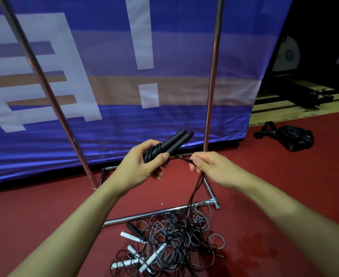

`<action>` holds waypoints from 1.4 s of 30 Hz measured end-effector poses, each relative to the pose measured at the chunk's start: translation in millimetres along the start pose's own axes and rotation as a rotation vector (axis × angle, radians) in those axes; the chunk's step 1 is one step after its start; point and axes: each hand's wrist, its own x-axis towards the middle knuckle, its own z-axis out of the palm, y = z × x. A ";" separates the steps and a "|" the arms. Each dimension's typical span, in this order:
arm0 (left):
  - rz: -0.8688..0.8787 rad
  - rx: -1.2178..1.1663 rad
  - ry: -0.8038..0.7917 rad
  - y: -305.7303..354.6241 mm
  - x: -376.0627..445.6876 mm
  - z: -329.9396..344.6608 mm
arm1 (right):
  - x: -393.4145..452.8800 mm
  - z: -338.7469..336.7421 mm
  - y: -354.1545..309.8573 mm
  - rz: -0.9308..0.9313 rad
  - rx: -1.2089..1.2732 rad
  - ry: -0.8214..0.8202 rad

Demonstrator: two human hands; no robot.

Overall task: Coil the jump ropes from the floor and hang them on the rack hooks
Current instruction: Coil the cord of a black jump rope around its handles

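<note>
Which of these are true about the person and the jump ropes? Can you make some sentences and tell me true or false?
1. The left hand holds two black handles together. True.
2. The right hand is empty. False: it pinches the black cord.
3. A tangled pile of ropes lies on the red floor. True.
4. Every handle in the pile is black. False: several white handles show.
5. The cord from the right hand hangs down to the pile. True.

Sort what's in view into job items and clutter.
Job: black rope in left hand; its cord in right hand; rope pile; rack.
Clutter: black bag; banner.
</note>
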 end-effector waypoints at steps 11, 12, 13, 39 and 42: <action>-0.033 0.360 0.140 -12.8 4.6 1.1 | -10.7 -2.5 -28.4 -0.132 -0.635 0.066; -0.016 0.409 0.135 -14.3 4.7 1.5 | -12.2 -3.0 -32.5 -0.146 -0.655 0.072; 0.008 0.425 0.119 -15.3 4.6 3.0 | -14.2 -2.8 -37.0 -0.184 -0.671 0.087; -0.209 0.335 -0.365 -0.6 -11.1 15.4 | -8.6 -45.1 -36.8 -0.232 -0.571 -0.221; -0.304 0.325 -0.443 4.8 -14.8 13.3 | -8.8 -51.3 -35.5 -0.185 -0.485 -0.200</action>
